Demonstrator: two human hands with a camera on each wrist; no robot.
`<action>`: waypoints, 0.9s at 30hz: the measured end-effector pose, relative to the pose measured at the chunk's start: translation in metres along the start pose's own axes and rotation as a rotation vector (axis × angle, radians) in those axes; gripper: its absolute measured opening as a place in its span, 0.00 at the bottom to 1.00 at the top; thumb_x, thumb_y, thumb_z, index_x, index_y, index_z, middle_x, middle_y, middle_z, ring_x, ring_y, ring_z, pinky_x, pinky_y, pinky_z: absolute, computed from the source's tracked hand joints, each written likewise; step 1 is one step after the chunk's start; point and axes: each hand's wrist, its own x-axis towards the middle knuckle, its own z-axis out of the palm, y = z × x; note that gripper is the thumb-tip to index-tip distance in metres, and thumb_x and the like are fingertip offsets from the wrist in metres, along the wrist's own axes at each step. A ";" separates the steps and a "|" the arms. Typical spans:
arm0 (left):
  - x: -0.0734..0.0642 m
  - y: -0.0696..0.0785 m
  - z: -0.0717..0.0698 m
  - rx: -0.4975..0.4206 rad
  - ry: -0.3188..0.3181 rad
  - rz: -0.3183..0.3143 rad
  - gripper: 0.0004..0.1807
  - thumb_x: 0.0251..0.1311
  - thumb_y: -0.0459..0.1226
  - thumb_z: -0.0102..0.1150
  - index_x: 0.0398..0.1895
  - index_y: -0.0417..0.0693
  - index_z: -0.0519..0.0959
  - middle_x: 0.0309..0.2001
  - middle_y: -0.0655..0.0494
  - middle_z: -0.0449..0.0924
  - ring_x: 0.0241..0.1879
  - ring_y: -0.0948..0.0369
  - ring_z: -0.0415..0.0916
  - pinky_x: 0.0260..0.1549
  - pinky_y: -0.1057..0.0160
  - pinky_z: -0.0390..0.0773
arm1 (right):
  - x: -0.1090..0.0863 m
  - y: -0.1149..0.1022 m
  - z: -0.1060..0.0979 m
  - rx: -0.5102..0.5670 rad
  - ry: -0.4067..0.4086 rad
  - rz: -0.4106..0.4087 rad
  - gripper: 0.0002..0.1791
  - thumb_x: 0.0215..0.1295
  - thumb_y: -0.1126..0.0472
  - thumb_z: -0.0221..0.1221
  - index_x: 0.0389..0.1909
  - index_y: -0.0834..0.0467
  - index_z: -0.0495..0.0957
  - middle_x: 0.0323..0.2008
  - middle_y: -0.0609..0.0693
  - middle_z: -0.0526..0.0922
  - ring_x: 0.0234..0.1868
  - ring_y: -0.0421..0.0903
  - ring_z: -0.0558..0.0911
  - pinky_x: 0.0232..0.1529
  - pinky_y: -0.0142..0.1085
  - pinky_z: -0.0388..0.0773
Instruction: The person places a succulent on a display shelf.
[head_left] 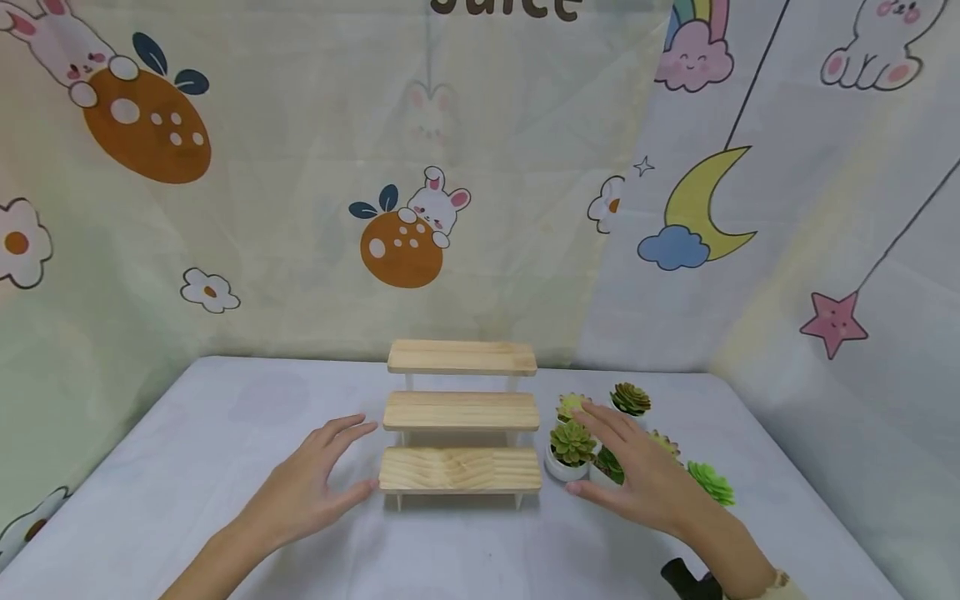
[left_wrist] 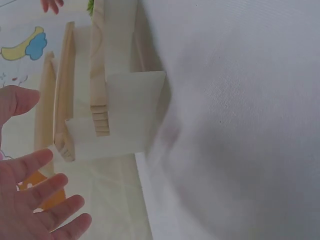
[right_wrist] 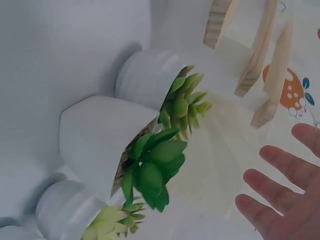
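A three-tier wooden display stand [head_left: 461, 469] with white supports stands mid-table. My left hand [head_left: 311, 483] is beside its left side, fingers spread and holding nothing; the left wrist view shows the fingers [left_wrist: 32, 162] near the ends of the wooden boards [left_wrist: 99, 65]. Over the group of potted succulents right of the stand hovers my right hand [head_left: 637, 471], fingers apart and nothing in its grip. A succulent in a round white pot [head_left: 568, 468] sits nearest the stand. In the right wrist view, a dark green succulent [right_wrist: 155, 167] grows from a faceted white pot [right_wrist: 100, 140].
More succulents stand at the right, among them a dark rosette [head_left: 630, 399] at the back and a bright green one [head_left: 711, 483] partly behind the right forearm. A black object [head_left: 686, 579] lies by the right wrist. A patterned cloth backdrop [head_left: 300, 208] hangs behind the white table [head_left: 300, 387].
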 end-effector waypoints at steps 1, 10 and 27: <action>0.000 -0.001 0.001 -0.021 -0.004 -0.014 0.32 0.51 0.51 0.64 0.61 0.59 0.69 0.62 0.58 0.67 0.60 0.52 0.67 0.42 0.43 0.74 | -0.001 0.002 0.000 0.007 0.002 0.013 0.45 0.53 0.35 0.60 0.69 0.50 0.59 0.67 0.53 0.62 0.65 0.58 0.63 0.52 0.61 0.67; -0.002 -0.005 0.012 -0.211 0.004 -0.068 0.26 0.52 0.43 0.65 0.57 0.55 0.72 0.54 0.62 0.72 0.52 0.55 0.73 0.46 0.50 0.74 | -0.014 0.016 -0.002 0.070 0.017 0.116 0.45 0.51 0.37 0.63 0.68 0.46 0.59 0.65 0.53 0.65 0.62 0.57 0.66 0.49 0.61 0.69; 0.002 -0.017 0.033 -0.572 -0.184 -0.150 0.34 0.49 0.42 0.68 0.61 0.47 0.68 0.53 0.47 0.74 0.50 0.50 0.73 0.44 0.59 0.75 | -0.045 0.053 -0.015 0.241 0.027 0.353 0.41 0.54 0.44 0.64 0.68 0.46 0.59 0.64 0.59 0.65 0.62 0.63 0.64 0.48 0.66 0.63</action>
